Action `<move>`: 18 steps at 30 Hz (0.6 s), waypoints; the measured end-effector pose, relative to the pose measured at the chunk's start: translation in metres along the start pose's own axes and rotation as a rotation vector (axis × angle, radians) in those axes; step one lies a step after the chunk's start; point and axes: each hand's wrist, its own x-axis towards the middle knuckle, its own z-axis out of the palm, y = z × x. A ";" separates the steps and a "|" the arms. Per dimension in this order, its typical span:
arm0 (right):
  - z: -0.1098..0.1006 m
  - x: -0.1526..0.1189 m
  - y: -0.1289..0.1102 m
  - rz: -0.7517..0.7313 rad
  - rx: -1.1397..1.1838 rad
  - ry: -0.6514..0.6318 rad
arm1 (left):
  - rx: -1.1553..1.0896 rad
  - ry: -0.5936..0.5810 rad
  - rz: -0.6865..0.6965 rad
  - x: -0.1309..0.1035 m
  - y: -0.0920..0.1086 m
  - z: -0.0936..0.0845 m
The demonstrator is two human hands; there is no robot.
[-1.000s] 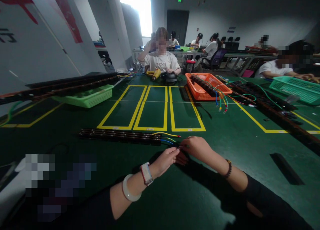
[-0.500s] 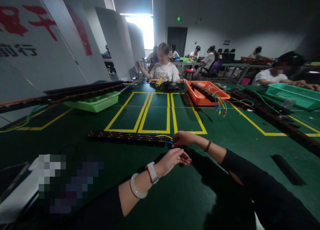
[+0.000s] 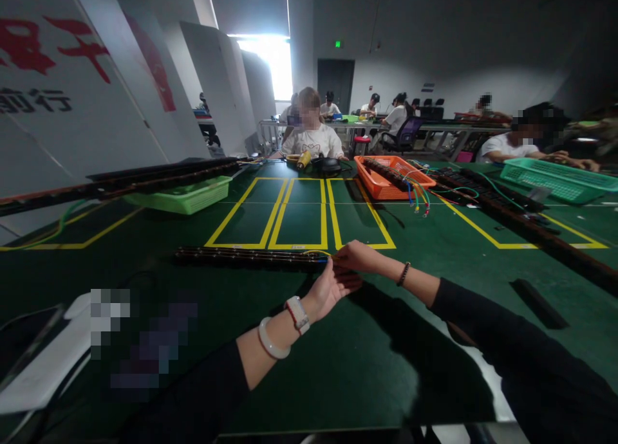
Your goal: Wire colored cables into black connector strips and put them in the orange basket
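Hands meet at the right end of the long black terminal strip (image 3: 246, 257) lying on the green mat (image 3: 367, 367). Right hand (image 3: 355, 257) is curled over the strip's end where the yellow and blue wire tails (image 3: 322, 255) come out, fingertips pinching there; whether it grips the wires or the strip body itself I cannot tell. Left hand (image 3: 328, 288) sits just below and beside it, palm up, fingers loosely curled and touching the same end, holding nothing that shows. Strip lies flat, just in front of the yellow-taped boxes (image 3: 299, 215). Judging by this, work is at the wire-end stage: seating or tidying leads at the strip's end. Next move likely needs a firm pinch on one lead while the other hand steadies the strip so it doesn't slide. Further out: green basket (image 3: 186, 198) far left, orange basket (image 3: 393, 180) with more strips and coloured wires beyond, other people seated at the table's far side.
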 end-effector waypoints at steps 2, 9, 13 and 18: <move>0.004 -0.009 -0.015 -0.028 -0.167 0.069 | -0.055 0.042 0.030 0.001 -0.001 0.000; 0.028 -0.027 -0.043 -0.216 -0.673 0.194 | -0.183 0.185 0.115 0.007 -0.003 -0.003; 0.040 -0.032 -0.045 -0.172 -0.689 0.237 | -0.214 0.215 0.129 0.008 -0.003 -0.003; 0.028 -0.041 -0.047 -0.133 -0.562 0.248 | -0.224 0.189 0.128 0.010 -0.003 -0.004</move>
